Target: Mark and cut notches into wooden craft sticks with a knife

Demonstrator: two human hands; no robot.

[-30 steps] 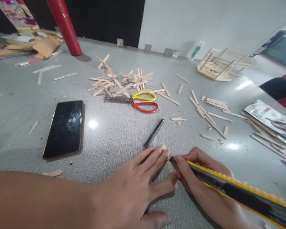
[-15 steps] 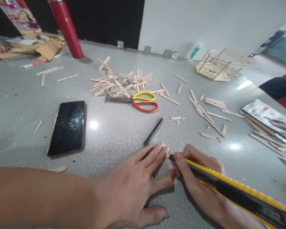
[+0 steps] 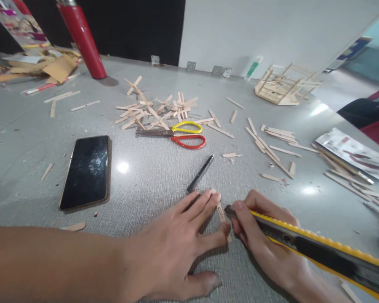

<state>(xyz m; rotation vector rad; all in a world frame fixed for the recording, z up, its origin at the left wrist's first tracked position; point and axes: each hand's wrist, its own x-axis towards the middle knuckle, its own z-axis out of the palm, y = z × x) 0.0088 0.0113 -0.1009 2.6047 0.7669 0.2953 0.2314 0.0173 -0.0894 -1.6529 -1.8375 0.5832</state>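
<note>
My left hand point(image 3: 189, 244) lies with its fingers spread on the table, and its fingertips press down a short wooden craft stick point(image 3: 220, 211). Narrow outlined marks show along the middle of that stick. Closed round a yellow and black utility knife point(image 3: 306, 240) is my right hand point(image 3: 255, 235), gripping it close to the blade end. The knife's tip is just right of the stick, slightly apart from it. A black pen point(image 3: 201, 173) lies beyond my left fingertips. Scissors point(image 3: 172, 134) with one yellow and one red handle rest farther back.
A phone point(image 3: 86, 172) lies at left, below a red bottle point(image 3: 84, 42). Loose craft sticks point(image 3: 154, 109) are heaped behind the scissors, with others scattered at right. A wooden stick frame point(image 3: 286, 86) and a glue tube point(image 3: 253, 68) are at the back right.
The knife tip has come away from the stick to the right, uncovering more of its marks. My left hand stays pressed on the stick. The view has shifted slightly.
</note>
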